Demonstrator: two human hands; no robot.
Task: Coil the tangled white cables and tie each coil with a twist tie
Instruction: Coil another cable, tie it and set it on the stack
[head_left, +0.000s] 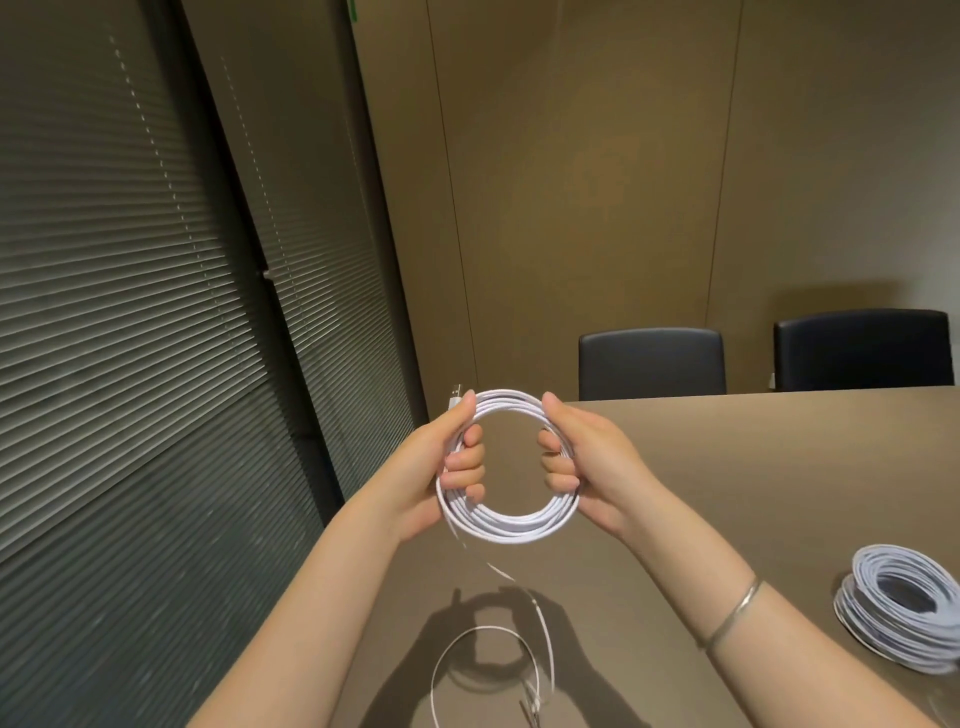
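Left hand (447, 467): fingers curled through the ring of the white cable coil (511, 525), thumb laid along the top of the loop, clamped on its left side. Right hand (582, 457): same grip mirrored, fingers hooked inside the ring, thumb on top, clamped on the right side. I see the coil held up in the air between both hands, above the near edge of the table (753, 467), loops lying fairly neat and round.

A plug end (455, 395) sticks up just past the left thumb. A loose tail of the same cable (540, 629) drops from the bottom of the coil to the table and curls there in a loose loop near the bottom of the view. Something small and metallic lies by that loop; I cannot tell what it is.

Thin bracelet (735, 610) on the right wrist.

At the right edge, stacked finished coils (904, 603) rest on the table, well apart from the hands. Two dark chairs (652, 364) stand at the far side. Closed blinds (104, 312) to the left.
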